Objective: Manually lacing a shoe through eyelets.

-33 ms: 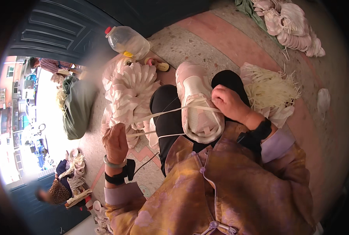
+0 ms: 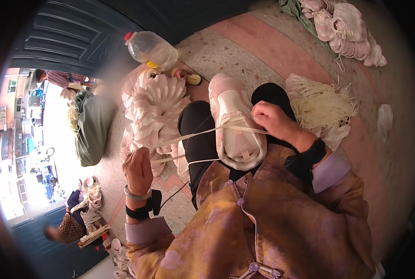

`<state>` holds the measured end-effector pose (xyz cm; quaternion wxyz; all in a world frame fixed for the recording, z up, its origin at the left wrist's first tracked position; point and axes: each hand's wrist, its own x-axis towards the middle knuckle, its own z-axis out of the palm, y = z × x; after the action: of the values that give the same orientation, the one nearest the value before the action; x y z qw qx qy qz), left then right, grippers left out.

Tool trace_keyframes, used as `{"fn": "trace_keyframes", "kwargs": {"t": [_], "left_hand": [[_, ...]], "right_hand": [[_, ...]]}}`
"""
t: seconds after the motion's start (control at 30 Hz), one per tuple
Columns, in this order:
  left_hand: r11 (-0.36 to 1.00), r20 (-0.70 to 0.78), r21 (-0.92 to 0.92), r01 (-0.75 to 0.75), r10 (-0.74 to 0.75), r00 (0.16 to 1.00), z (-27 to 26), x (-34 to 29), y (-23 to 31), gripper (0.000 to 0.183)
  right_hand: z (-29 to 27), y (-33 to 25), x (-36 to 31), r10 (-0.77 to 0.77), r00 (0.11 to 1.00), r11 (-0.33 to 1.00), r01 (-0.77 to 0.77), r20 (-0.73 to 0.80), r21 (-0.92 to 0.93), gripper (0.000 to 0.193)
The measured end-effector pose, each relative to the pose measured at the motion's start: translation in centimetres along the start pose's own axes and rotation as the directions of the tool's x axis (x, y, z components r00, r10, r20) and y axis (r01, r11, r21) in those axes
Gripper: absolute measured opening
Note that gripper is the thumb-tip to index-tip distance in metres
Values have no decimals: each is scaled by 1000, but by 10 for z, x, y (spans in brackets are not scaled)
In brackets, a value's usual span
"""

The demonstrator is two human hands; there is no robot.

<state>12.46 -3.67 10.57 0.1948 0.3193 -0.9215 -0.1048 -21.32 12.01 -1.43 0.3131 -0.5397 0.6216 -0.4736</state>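
Observation:
A pale pink and white sneaker (image 2: 228,104) lies across my lap between my dark-trousered knees, its opening toward me. Flat cream shoelace (image 2: 193,135) runs from its eyelets leftward in a long taut stretch. My left hand (image 2: 138,172) is closed around the lace, off to the left of the shoe. Over the shoe's right side, by the eyelets, my right hand (image 2: 275,122) is pinched shut. Something thin shows at its fingertips, too fine to name. A loose stretch of lace passes just below that hand.
Shoe uppers (image 2: 154,107) are piled on the floor at left. A bundle of cream laces (image 2: 323,104) lies right of my knee, more uppers (image 2: 349,35) far right. A clear jug (image 2: 151,49) with a red cap stands ahead. Other people sit at the far left.
My right hand has shifted slightly right and toward me. The lace strand beneath it reaches a little farther right. My left hand has barely moved.

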Motion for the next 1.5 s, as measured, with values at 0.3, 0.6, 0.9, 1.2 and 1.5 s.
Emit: {"fn": "trace_keyframes", "kwargs": {"t": [0.3, 0.6, 0.9, 1.2, 1.5], "left_hand": [[992, 64, -78, 102, -97, 993, 19, -16, -10, 6], [969, 48, -63, 238, -235, 971, 21, -13, -15, 4], [977, 44, -83, 199, -196, 980, 26, -11, -12, 5], [963, 75, -98, 249, -243, 967, 33, -14, -20, 3], [977, 59, -117, 180, -175, 983, 41, -12, -22, 4]], "right_hand": [[-107, 23, -14, 524, 848, 289, -88, -81, 953, 11], [-19, 10, -2, -45, 992, 964, 13, -114, -265, 14], [-10, -11, 37, -367, 821, 465, 569, 437, -679, 11], [-45, 38, 44, -236, 970, 574, 181, 50, -799, 6], [-14, -8, 43, -409, 774, 432, 631, 483, -645, 8]]}}
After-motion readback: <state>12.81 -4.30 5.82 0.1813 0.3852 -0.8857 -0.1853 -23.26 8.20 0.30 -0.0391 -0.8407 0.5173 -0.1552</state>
